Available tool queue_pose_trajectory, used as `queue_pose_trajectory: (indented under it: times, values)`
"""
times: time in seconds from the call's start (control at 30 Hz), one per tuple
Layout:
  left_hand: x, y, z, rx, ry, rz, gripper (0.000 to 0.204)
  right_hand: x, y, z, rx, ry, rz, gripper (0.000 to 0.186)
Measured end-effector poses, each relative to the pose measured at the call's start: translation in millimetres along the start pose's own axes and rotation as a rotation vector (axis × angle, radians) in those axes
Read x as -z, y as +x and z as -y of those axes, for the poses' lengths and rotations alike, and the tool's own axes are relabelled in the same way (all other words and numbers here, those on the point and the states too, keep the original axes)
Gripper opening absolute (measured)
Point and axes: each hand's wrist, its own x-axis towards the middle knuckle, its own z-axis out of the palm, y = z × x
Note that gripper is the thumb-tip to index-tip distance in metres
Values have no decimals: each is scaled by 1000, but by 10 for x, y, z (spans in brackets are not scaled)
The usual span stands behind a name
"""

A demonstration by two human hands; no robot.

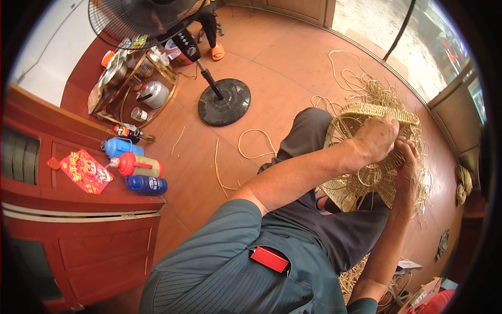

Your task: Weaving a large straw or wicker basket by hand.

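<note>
A woven straw basket [342, 196], pale yellow with a thick braided rim and open gaps in its side, rests tilted against my knees. My left hand [377, 138] is closed at the rim, its fingers bent over the weave. Just below and to the right, my right hand [408, 166] is closed with its fingertips pinched at the basket's inner side. The two hands nearly touch. Whether a single strand lies between the fingertips is too small to make out. Long loose straw cords [379, 93] spread from the far side of the basket over the floor.
A black standing fan [225, 102] stands ahead on the left. Beside it is a low shelf with a kettle [152, 94]. On the red cabinet [104, 251] stand a red thermos [137, 164] and blue bottles [146, 184]. A person's foot in an orange slipper [217, 51] shows behind the fan.
</note>
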Motion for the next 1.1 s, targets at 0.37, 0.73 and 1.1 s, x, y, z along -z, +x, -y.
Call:
queue_pose_trajectory:
  times: [0.37, 0.73, 1.1]
  values:
    - [-110, 36, -24, 43, -91, -62, 17, 31, 14, 16, 27, -53, -17, 23]
    - [-155, 104, 16, -21, 80, 98, 20, -48, -52, 85, 8, -78, 6, 20]
    - [-224, -124, 66, -84, 149, 59, 30, 33, 17, 19, 55, -67, 43, 14]
